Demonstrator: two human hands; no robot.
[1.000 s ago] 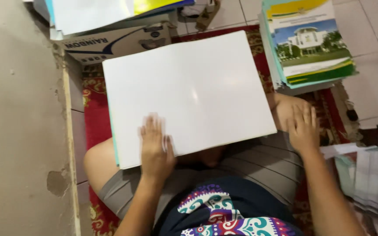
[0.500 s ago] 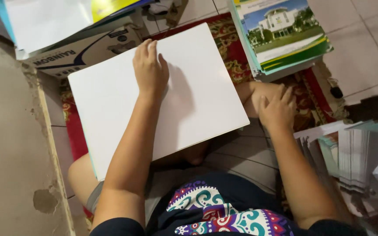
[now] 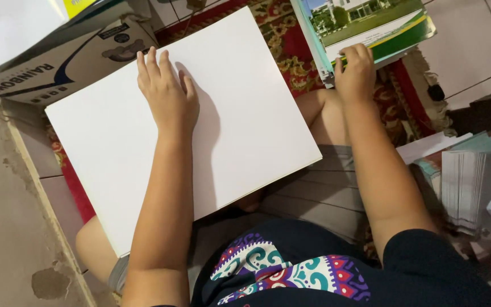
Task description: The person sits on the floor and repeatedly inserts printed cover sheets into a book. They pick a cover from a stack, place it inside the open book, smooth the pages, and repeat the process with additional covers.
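Floor (image 3: 7, 227) first: I see bare grey concrete at the left and a patterned red rug (image 3: 291, 51) beneath the seated person. Next in size, a large white sheet (image 3: 245, 125) lies across the lap, tilted, its top corner toward the rug. A cardboard box (image 3: 58, 62) sits just beyond the sheet's upper left edge. A stack of booklets (image 3: 370, 23) with a building and lawn on the cover lies on the rug at upper right; a second bundle of printed paper (image 3: 473, 176) stands at the right, well apart from the sheet.

Progress, as I judge it: the sheet is laid flat on the lap, and no booklet has yet left the stack.

The left hand (image 3: 166, 94) rests flat, fingers spread, pressing the sheet's upper part; it grips nothing. The right hand (image 3: 354, 71) curls at the near edge of the stack, fingertips on the top cover, beside the sheet.
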